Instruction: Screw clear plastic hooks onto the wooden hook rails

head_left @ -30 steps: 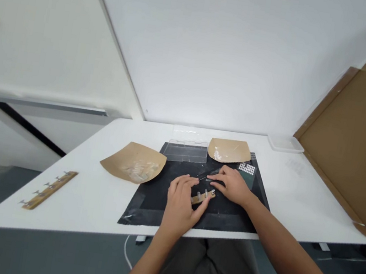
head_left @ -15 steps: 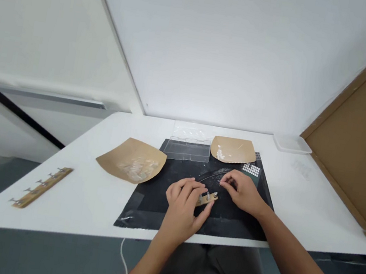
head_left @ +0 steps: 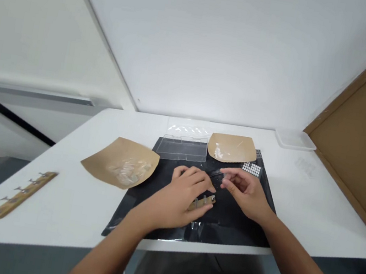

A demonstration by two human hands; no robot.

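On the black mat (head_left: 170, 174), my left hand (head_left: 182, 195) bends over a short wooden strip (head_left: 208, 200). Its thumb lies along the near edge and its fingers curl over the far side, gripping the strip and covering its left part. Small upright clear pieces and a metal fitting stand on the strip's visible end. To the right and slightly above the mat, my right hand (head_left: 246, 193) holds a small clear piece (head_left: 226, 176) between thumb and fingertips; its exact kind is too small to make out.
A paper tray (head_left: 98, 163) with clear packets lies left; another paper tray (head_left: 237, 145) with white bits stands behind. Nearby are a clear plastic case (head_left: 183, 148), a sheet of white dots (head_left: 251, 168), a plastic tub (head_left: 295, 140), and a wooden strip with metal hooks (head_left: 22, 195). Cardboard (head_left: 360, 137) stands at right.
My left hand has turned flatter over the strip, its fingers reaching farther right. My right hand's fingers have opened somewhat, and a clear piece now shows between them. The view has shifted slightly.
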